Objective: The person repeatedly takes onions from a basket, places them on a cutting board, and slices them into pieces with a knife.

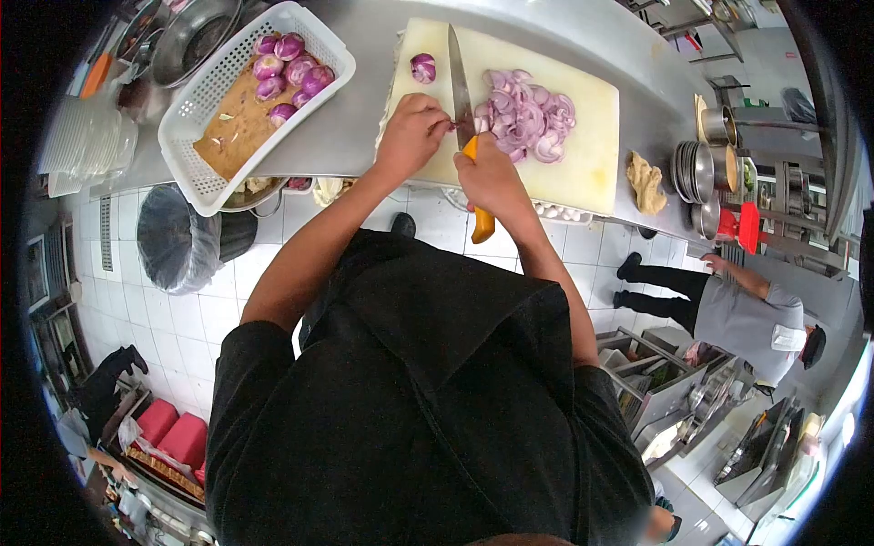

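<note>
My right hand [492, 175] grips the yellow handle of a kitchen knife [458, 77], whose long blade points away from me over the white cutting board [596, 136]. Just left of the blade, my left hand [411, 136] is closed, with a small purplish bit of red onion [452, 126] at its fingertips. A pile of sliced red onion [528, 114] lies on the board to the right of the knife. One peeled red onion [423, 68] rests near the board's far left corner.
A white perforated basket [187, 150] at left holds several peeled red onions [293, 70] on brown lining. Beside the board lies a crumpled beige cloth [645, 184], near stacked metal bowls [694, 170]. A lined bin [177, 241] stands below; another person [746, 305] is at right.
</note>
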Tool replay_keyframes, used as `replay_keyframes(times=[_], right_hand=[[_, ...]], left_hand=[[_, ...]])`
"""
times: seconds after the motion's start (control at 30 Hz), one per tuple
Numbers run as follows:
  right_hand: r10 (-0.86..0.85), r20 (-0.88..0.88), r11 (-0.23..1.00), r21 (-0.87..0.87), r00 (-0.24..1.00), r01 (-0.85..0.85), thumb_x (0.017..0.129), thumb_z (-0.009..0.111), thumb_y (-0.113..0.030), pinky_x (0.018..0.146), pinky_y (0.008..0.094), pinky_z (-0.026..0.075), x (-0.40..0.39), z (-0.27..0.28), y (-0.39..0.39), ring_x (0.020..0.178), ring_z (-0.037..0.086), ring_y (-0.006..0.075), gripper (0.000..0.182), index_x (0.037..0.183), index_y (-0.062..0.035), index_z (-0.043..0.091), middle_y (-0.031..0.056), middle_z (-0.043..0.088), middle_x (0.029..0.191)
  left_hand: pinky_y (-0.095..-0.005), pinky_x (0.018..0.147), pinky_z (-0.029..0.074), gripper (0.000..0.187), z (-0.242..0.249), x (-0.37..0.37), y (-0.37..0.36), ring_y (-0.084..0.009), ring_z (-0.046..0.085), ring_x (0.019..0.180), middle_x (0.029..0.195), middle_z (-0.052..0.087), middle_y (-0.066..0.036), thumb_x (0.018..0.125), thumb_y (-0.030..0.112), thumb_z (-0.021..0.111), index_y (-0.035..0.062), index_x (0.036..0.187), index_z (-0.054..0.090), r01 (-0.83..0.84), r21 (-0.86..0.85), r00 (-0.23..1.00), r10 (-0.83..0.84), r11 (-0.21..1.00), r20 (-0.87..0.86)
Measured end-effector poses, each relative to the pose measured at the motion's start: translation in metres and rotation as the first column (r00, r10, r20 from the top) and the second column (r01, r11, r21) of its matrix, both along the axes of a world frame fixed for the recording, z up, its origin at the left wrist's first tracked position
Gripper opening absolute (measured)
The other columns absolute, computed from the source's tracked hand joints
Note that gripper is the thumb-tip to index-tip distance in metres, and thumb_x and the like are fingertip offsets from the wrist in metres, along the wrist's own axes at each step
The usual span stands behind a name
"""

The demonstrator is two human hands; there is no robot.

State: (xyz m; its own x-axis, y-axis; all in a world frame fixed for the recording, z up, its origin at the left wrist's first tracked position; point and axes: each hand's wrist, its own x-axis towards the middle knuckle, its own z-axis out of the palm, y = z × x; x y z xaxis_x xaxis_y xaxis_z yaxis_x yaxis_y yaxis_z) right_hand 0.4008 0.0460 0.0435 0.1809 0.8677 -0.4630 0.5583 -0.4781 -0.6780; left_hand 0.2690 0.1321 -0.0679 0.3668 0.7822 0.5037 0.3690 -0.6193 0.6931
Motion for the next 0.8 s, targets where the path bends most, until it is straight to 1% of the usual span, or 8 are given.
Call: replay_keyframes(times=[0.2,0.3,0.5,0.6,0.7,0.8], right_hand=[[0.021,0.009,0.999,-0.036,1.0,-0.021,0.098,0.054,-0.018,0.048,0.0446,0.055,0.004,0.009,0.002,0.052,0.068,0.0349,0.033,0.111,0.0108,0.042,0.0287,0.066,0.077],[0.007,0.001,1.0,-0.023,1.0,-0.007,0.098,0.054,-0.018,0.048,0.0441,0.055,0.002,0.01,0.002,0.051,0.067,0.0343,0.033,0.11,0.0106,0.042,0.0284,0.066,0.076],[0.0,-0.011,1.0,-0.017,1.0,0.0,0.098,0.053,-0.017,0.048,0.044,0.054,-0.003,0.001,0.001,0.05,0.066,0.0341,0.031,0.109,0.0098,0.041,0.0272,0.065,0.073],[0.02,0.013,1.0,0.006,1.0,-0.02,0.098,0.052,-0.017,0.05,0.0448,0.054,-0.005,-0.007,0.0,0.05,0.066,0.0349,0.031,0.109,0.0098,0.04,0.0283,0.066,0.073],[0.02,0.049,1.0,0.021,0.999,-0.021,0.098,0.054,-0.017,0.046,0.0417,0.052,-0.005,-0.018,0.0,0.05,0.065,0.0311,0.03,0.11,0.0085,0.041,0.0231,0.063,0.076],[0.049,0.131,0.997,0.046,0.99,-0.056,0.099,0.053,-0.016,0.046,0.0426,0.053,-0.004,-0.032,0.001,0.051,0.066,0.0319,0.029,0.109,0.0085,0.042,0.0247,0.064,0.076]], left_hand=[[-0.0394,0.085,0.051,0.008,0.0,0.0,0.0,-0.03,0.059,0.098,0.095,0.062,-0.008,0.078,0.002,0.073,0.005,0.085,0.074,0.003,-0.024,1.0,-0.003,1.0,0.004],[-0.0391,0.085,0.051,0.008,-0.001,0.001,0.001,-0.0298,0.06,0.098,0.095,0.062,-0.008,0.078,0.001,0.073,0.0048,0.085,0.074,0.001,-0.031,1.0,-0.001,1.0,-0.013],[-0.0392,0.085,0.052,0.009,-0.003,0.001,0.001,-0.0298,0.059,0.098,0.095,0.063,-0.008,0.077,0.001,0.073,0.0046,0.086,0.075,-0.008,-0.013,1.0,0.008,1.0,-0.006],[-0.0391,0.085,0.051,0.009,-0.003,0.001,0.001,-0.03,0.059,0.098,0.095,0.063,-0.008,0.078,0.001,0.072,0.0043,0.086,0.075,-0.006,-0.013,1.0,0.006,1.0,0.001],[-0.0394,0.088,0.051,0.01,-0.005,-0.001,0.002,-0.0292,0.061,0.099,0.096,0.064,-0.007,0.081,0.007,0.074,0.0056,0.091,0.075,-0.002,0.003,0.999,0.002,1.0,-0.048],[-0.0395,0.086,0.051,0.009,-0.004,0.0,0.001,-0.0307,0.059,0.099,0.095,0.063,-0.009,0.079,0.002,0.072,0.0036,0.087,0.074,0.001,-0.009,1.0,-0.001,1.0,-0.026]])
